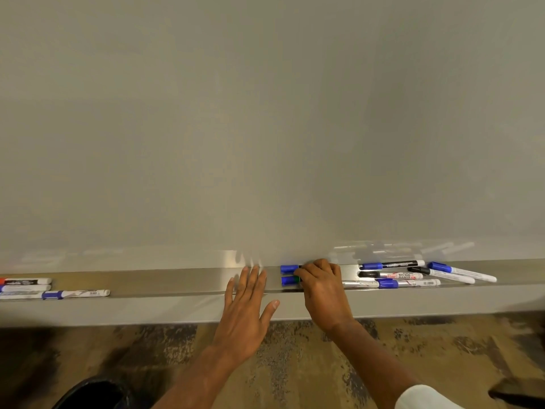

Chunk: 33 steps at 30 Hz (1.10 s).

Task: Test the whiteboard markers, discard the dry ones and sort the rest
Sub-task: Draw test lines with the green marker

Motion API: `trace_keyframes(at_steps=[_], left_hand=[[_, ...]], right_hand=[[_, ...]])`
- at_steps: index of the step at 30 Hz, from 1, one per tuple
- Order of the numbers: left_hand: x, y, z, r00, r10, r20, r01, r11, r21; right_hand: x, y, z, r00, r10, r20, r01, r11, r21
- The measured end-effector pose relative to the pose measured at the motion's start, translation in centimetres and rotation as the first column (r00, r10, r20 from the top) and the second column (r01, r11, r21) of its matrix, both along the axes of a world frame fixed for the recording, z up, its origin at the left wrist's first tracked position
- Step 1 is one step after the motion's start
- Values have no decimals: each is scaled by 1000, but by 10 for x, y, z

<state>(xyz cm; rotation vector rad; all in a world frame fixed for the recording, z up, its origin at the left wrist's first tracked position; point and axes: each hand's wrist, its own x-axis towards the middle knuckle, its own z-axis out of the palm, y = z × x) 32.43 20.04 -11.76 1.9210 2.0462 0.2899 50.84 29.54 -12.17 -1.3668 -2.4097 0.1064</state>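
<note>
A blank whiteboard [265, 128] fills the upper view, with a metal tray [165, 283] along its bottom edge. My right hand [323, 286] curls over two blue-capped markers [289, 274] lying in the tray's middle; their bodies are hidden under my fingers. My left hand [246, 305] lies flat with straight fingers on the tray just left of them, holding nothing. To the right lies a loose pile of several markers [413, 274] with blue and black caps. At the tray's far left sits a neater group of markers [35, 289], one red-capped, others blue.
A worn, mottled floor [295, 364] lies below the tray. A dark round object [94, 394] sits at the bottom left, and a dark shape [519, 394] at the bottom right. The tray stretch between the left group and my left hand holds nothing.
</note>
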Motion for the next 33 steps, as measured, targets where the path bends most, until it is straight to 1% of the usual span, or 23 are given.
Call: trace_keyframes(at_steps=[4,10,14,16,17,19,21,23,25,29,33], left_hand=[[-1,-1,-1,1000,-6,10,6,1000,17],[-6,0,-3,999,1,52,-6,994,107],[-7,1,4,988,9,154,-47,967,249],[-6,3,17,972,39,232,-105,955,277],[-5,3,25,953,68,294,-150,951,269],[-2,4,45,878,133,460,-256,942,216],[1,8,71,732,165,661,-332,934,134],[3,12,99,569,170,805,-372,926,67],[4,16,127,487,164,858,-394,918,48],[0,16,182,314,120,942,-368,930,4],[-9,6,236,204,49,978,-296,955,14]], right_hand=[[-1,1,-1,998,54,19,-54,998,13],[-6,-1,0,992,112,-49,-111,993,26],[-13,-5,5,989,94,-112,-91,995,31],[-19,-8,14,979,80,-186,-82,997,-2],[-22,-9,20,967,68,-245,-79,996,-37],[-29,-13,38,919,26,-393,-89,986,-144],[-36,-17,61,823,-30,-567,-140,957,-254],[-44,-23,88,704,-101,-703,-198,923,-330],[-50,-30,116,615,-173,-769,-242,887,-393],[-61,-45,168,547,-232,-804,-327,825,-460],[-65,-63,229,438,-310,-844,-437,747,-501]])
